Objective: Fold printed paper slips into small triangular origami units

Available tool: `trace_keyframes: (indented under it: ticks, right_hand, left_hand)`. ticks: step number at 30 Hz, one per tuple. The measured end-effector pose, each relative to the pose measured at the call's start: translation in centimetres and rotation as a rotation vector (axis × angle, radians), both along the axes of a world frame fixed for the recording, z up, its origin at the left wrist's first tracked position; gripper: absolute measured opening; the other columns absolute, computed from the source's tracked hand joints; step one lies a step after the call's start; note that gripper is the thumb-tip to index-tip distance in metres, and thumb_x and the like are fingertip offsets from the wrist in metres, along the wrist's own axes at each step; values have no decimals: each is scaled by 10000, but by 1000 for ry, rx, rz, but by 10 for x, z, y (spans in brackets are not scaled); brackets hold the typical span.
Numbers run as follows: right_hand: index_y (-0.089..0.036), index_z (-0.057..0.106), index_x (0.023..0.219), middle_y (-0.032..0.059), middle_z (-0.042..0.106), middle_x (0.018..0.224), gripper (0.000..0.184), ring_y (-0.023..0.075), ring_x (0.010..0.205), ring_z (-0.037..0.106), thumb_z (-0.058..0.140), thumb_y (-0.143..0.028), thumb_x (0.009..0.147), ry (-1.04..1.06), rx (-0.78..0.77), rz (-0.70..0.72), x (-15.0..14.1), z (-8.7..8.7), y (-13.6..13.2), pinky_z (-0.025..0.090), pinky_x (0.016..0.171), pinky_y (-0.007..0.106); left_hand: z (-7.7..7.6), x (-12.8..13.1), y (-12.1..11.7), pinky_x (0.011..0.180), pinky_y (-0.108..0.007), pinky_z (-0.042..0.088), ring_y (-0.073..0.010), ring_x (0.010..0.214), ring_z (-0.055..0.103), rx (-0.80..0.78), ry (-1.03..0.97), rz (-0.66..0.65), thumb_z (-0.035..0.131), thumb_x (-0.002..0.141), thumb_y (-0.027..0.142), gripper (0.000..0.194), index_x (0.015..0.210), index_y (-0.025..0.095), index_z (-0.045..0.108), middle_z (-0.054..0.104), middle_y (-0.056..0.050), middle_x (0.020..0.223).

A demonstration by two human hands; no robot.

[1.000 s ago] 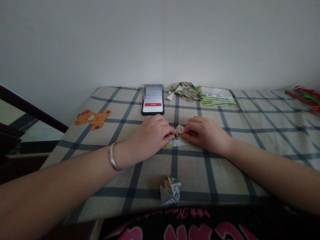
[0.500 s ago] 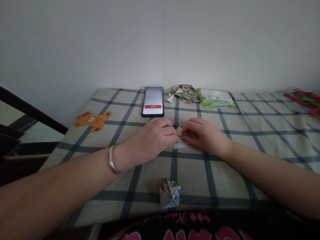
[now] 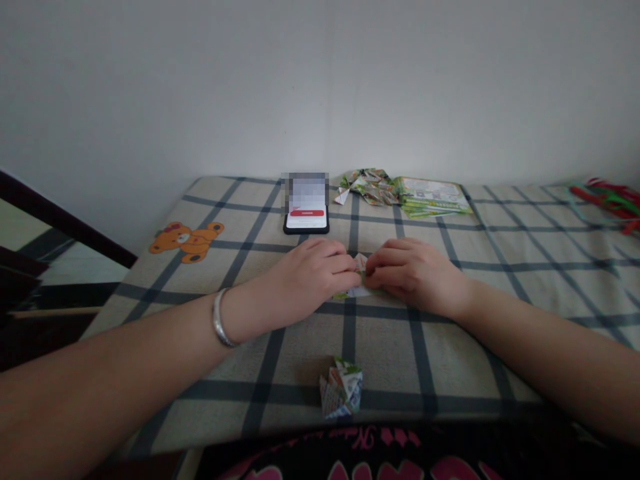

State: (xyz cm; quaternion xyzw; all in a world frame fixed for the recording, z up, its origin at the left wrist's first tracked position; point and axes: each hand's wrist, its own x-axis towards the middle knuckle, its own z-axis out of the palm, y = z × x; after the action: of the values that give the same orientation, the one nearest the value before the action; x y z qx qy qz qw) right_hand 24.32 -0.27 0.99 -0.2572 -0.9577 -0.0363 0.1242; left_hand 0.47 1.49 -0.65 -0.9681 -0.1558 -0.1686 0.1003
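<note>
A small piece of printed paper, white with some green, lies folded on the checked tablecloth between my hands. My left hand, a silver bangle on its wrist, has its fingers bent down onto the paper's left part. From the other side my right hand presses its closed fingers on the right part. Most of the paper is hidden under the fingers, and a pointed fold shows in the gap. Closer to me stands a folded paper shape with several points, apart from both hands.
Beyond my hands a phone with a lit screen lies near the wall. Right of it are more folded paper pieces and a stack of printed sheets. Red and green items sit at the far right. A bear picture marks the cloth.
My right hand's fingers have closed more and now lie flatter over the paper's right part. The left hand stays almost in place on the paper.
</note>
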Motion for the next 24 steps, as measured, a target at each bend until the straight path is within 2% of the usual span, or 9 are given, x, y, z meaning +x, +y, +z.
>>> trace_keyframes:
  ticks: [8, 18, 24]
  right_hand:
    - [-220, 722, 899, 31, 712, 976, 193, 184, 867, 585, 535, -178, 927, -16, -30, 6, 14, 8, 0, 438, 744, 322]
    - [-239, 713, 853, 9, 723, 965, 202, 199, 935, 575, 543, -140, 900, -45, -84, 9, 30, 18, 2, 454, 809, 349]
    - [-258, 729, 931, -4, 733, 994, 266, 192, 959, 592, 529, -93, 870, -32, -104, 35, 36, 21, 3, 470, 831, 339]
  left_hand:
    - [6, -7, 5, 899, -392, 472, -217, 1018, 559, -36, 10, -55, 535, 919, 151, 176, 1028, 212, 657, 683, -22, 1036]
    - [13, -14, 10, 886, -362, 500, -198, 982, 591, -104, 22, -111, 460, 937, 120, 230, 949, 190, 679, 692, -30, 1039]
    - [18, -18, 13, 890, -349, 508, -188, 979, 604, -162, 19, -162, 427, 940, 105, 279, 932, 186, 694, 707, -33, 1041]
